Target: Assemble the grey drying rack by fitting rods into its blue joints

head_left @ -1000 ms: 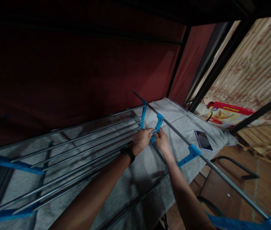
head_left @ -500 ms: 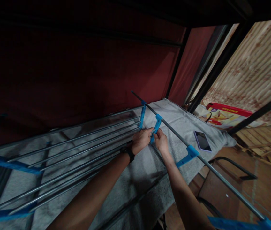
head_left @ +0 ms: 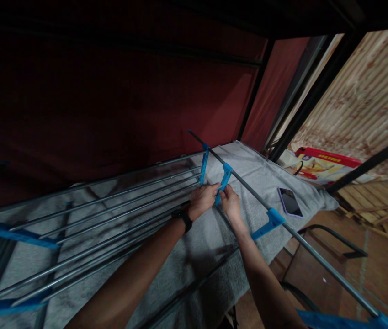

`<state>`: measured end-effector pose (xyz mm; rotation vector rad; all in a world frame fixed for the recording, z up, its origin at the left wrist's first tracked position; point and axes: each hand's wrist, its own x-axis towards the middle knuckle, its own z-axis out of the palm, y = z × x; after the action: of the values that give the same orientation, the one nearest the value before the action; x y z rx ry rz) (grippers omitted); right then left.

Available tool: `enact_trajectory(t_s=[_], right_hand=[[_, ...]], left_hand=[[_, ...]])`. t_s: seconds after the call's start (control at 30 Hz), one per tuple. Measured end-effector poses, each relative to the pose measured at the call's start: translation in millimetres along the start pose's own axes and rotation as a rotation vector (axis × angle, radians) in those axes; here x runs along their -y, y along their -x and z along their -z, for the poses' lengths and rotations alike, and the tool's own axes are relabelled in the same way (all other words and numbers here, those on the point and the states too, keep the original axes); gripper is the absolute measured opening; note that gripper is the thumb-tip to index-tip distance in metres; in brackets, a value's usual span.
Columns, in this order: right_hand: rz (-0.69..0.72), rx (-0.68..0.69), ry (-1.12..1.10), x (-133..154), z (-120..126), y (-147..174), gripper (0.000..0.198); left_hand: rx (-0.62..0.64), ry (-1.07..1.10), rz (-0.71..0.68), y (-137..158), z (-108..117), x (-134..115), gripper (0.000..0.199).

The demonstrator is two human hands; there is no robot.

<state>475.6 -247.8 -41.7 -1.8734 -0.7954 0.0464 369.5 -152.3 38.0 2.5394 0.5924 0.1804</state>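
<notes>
Both hands meet at a blue plastic bracket [head_left: 226, 174] that hangs from a long grey metal pole [head_left: 249, 186]. My left hand [head_left: 203, 199], with a black band on the wrist, grips the bracket's lower part from the left. From the right, my right hand [head_left: 231, 201] pinches the same bracket. Another blue bracket [head_left: 204, 165] sits farther up the pole and joins several thin metal rods [head_left: 118, 196] running to the left. Nearer to me on the pole is a further blue bracket [head_left: 269, 222]. The fingertips are partly hidden.
Grey cloth [head_left: 248, 157] covers the surface under the rack. A phone [head_left: 290, 202] lies at its right. Beyond are a red and yellow box [head_left: 329, 164], wooden slats [head_left: 379, 198] and a chair [head_left: 317, 265]. Dark metal posts [head_left: 312, 100] frame the red wall [head_left: 180, 100].
Almost nothing differs. Both hands keep their hold on the blue bracket, and the rack and pole stay in place.
</notes>
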Motion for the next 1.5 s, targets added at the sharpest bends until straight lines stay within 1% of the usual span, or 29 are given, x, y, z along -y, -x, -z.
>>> enact_trajectory(t_s=[0.13, 0.3, 0.67, 0.87, 1.07, 1.17, 1.27, 1.4, 1.5], right_hand=[[0.003, 0.013, 0.001, 0, 0, 0, 0.03], [0.011, -0.005, 0.018, 1, -1, 1, 0.029], [0.0, -0.047, 0.13, 6, -5, 5, 0.024], [-0.015, -0.076, 0.192, 8, -9, 7, 0.024], [0.003, -0.075, 0.148, 8, -8, 10, 0.027], [0.003, -0.069, 0.115, 9, -7, 9, 0.03], [-0.01, -0.065, 0.09, 9, -7, 8, 0.032], [-0.015, -0.031, 0.054, 6, -4, 9, 0.035], [-0.016, -0.025, 0.011, 1, -3, 11, 0.042]], left_hand=[[-0.006, -0.021, -0.003, 1, 0, 0, 0.047], [0.016, -0.064, 0.005, 0, 1, -2, 0.046], [0.009, -0.071, 0.033, 1, 3, -8, 0.046], [0.02, -0.127, 0.033, -2, 0, -6, 0.047], [0.033, -0.131, -0.001, -1, 2, -5, 0.045], [0.005, -0.133, -0.022, -1, 5, -5, 0.045], [-0.034, -0.153, -0.012, 3, 9, -7, 0.049], [-0.105, -0.202, -0.059, 18, 20, -7, 0.044], [-0.15, -0.235, -0.108, 32, 34, 0, 0.042]])
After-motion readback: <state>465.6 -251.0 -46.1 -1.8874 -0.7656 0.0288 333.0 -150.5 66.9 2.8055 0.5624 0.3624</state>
